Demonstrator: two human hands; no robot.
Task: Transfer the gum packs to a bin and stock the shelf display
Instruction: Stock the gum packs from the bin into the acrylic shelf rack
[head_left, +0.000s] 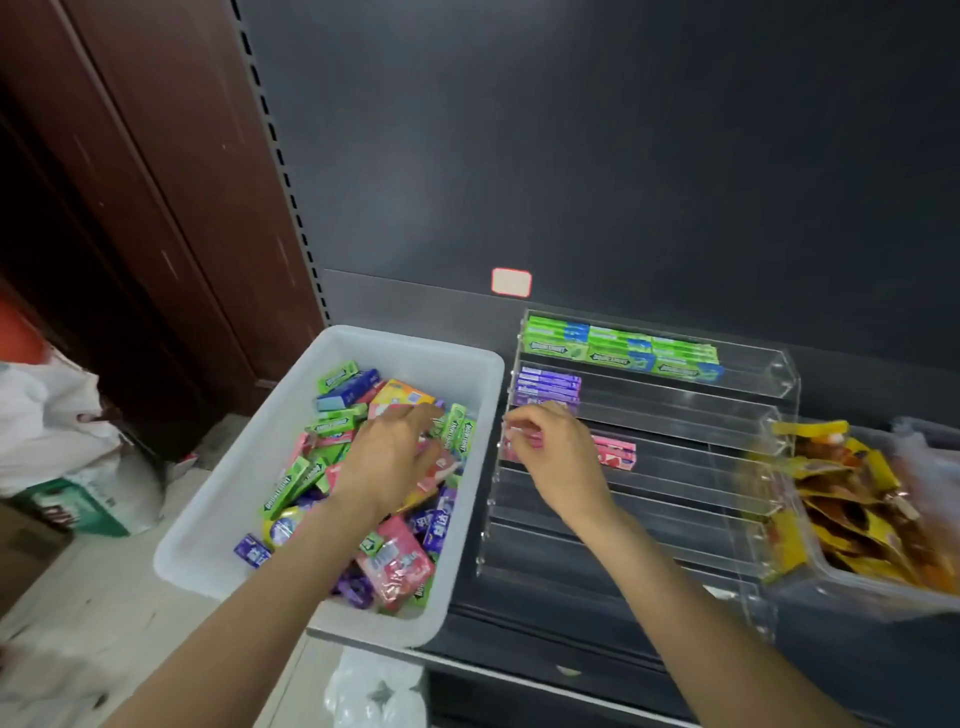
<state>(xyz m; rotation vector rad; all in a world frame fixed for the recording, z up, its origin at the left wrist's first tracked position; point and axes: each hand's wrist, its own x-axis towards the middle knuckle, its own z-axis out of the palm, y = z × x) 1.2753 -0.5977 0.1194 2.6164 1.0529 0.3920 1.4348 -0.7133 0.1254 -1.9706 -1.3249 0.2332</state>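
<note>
Dark shelf (545, 623), clear tiered display (675, 467)

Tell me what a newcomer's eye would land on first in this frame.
First the white bin at left, heaped with bright green, purple and pink gum packs, the left hand reaching into them. Beside it, the clear tiered display holds green, purple and pink rows, where the right hand places a pink pack.
</note>
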